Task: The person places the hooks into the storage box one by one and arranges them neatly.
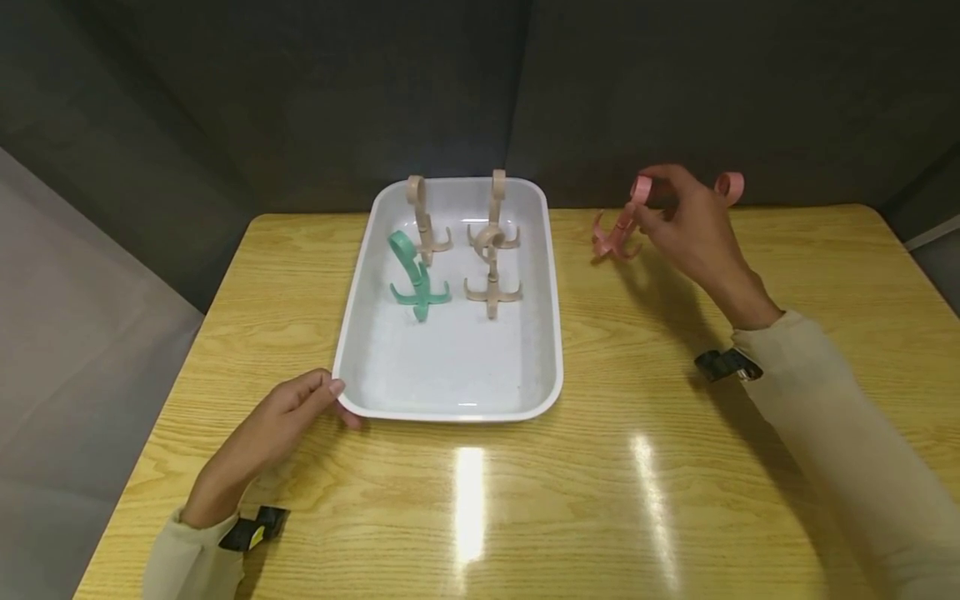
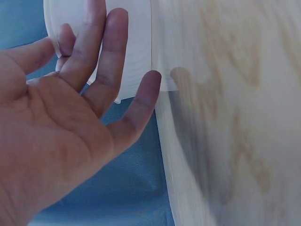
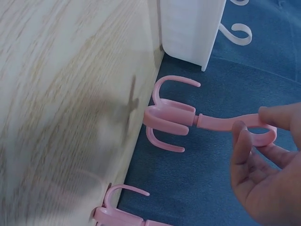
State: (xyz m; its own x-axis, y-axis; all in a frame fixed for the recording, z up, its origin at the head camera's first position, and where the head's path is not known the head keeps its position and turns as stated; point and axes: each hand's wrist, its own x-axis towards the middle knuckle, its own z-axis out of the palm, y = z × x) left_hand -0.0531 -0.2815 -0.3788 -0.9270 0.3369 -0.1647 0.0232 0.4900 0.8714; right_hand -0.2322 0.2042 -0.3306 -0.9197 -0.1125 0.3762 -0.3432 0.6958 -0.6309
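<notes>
Hook: pink hook (image 3: 188, 117), four prongs | right hand (image 1: 693, 229) grip pinching loop | left hand (image 1: 277, 425) spread

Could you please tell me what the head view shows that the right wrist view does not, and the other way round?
Only the head view shows the left hand touching the white tray's near corner, the green hook and three beige hooks standing in it. Only the right wrist view shows the second pink hook's prongs and how the fingers pinch the loop. Both show the right hand holding a pink hook by its loop, the tray and the wooden table.
</notes>
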